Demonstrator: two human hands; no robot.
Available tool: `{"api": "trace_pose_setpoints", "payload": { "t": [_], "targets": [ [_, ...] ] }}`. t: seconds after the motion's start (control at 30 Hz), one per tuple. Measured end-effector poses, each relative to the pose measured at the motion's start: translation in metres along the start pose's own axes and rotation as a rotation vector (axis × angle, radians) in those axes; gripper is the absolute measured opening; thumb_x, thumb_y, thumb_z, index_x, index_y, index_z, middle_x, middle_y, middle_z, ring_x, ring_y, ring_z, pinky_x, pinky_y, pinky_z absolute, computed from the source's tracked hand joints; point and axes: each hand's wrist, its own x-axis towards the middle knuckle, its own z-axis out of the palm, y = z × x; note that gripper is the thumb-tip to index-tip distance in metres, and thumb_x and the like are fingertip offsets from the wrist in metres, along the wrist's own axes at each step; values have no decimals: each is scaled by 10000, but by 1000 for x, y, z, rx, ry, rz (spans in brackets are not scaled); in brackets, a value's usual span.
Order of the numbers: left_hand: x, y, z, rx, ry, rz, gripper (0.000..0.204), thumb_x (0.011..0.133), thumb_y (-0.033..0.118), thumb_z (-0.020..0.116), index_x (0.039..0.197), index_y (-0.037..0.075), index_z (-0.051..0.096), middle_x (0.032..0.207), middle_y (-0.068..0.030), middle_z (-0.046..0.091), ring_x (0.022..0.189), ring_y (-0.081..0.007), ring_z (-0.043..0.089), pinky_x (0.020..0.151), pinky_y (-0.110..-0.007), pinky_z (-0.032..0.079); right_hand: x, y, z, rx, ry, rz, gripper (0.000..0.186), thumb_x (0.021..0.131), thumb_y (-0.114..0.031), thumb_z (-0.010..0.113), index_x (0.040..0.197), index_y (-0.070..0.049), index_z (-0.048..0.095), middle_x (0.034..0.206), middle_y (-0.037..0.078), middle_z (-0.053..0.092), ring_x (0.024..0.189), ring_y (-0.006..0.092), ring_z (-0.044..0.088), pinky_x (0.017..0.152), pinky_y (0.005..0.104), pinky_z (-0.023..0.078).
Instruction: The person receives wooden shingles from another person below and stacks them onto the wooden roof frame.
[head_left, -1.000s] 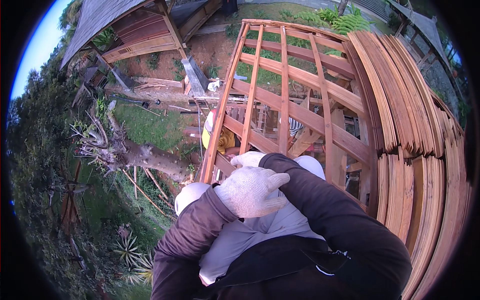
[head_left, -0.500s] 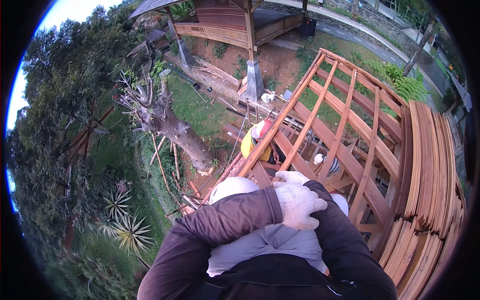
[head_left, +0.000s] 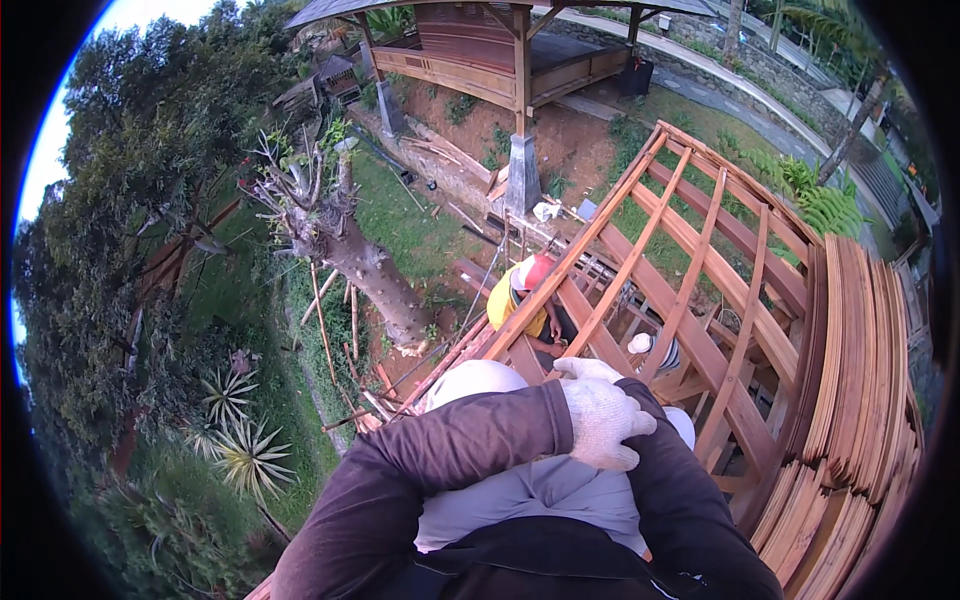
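Observation:
My left hand (head_left: 604, 424), in a whitish knit glove, lies across my right forearm (head_left: 668, 455). Its fingers curl against the dark sleeve there. Just beyond it is my right hand (head_left: 588, 369), gloved the same way and partly covered by the left. The right fingers are mostly hidden, so their grip does not show. Both arms cross above my grey trousers (head_left: 530, 490), where my knees are bent. No tool shows in either hand.
Ahead and right spreads an open wooden roof frame (head_left: 690, 270) of rafters and battens. Stacked wooden strips (head_left: 855, 360) lie at the right. Below, a person in a yellow top and red-white helmet (head_left: 532, 272) and another in a white hat (head_left: 640, 343) are among the beams. A cut tree trunk (head_left: 375, 275) stands left.
The view has shifted, so the roof frame and pavilion sit slightly lower and further right. My hands stay crossed in the same pose.

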Motion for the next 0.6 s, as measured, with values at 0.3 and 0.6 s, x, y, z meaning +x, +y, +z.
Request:
{"api": "trace_pose_setpoints", "payload": {
  "t": [0.3,0.6],
  "targets": [
    [-3,0,-2,-18,-3,-13,578,896,451,596,1295,33,609,1027,-230,701,981,-449,702,905,-594,514,-22,-15,15,-313,28,-31,559,1073,-460,468,1462,-61,507,1438,135,616,1230,274,610,1116,463,404],
    [-4,3,-4,0,11,-9,568,896,453,593,1276,31,609,1036,-228,697,986,-447,699,901,-594,516,-23,-16,15,-366,-1,-51,484,1078,-381,474,1441,-65,522,1429,126,619,1226,264,617,1102,458,424]
  ]
}}
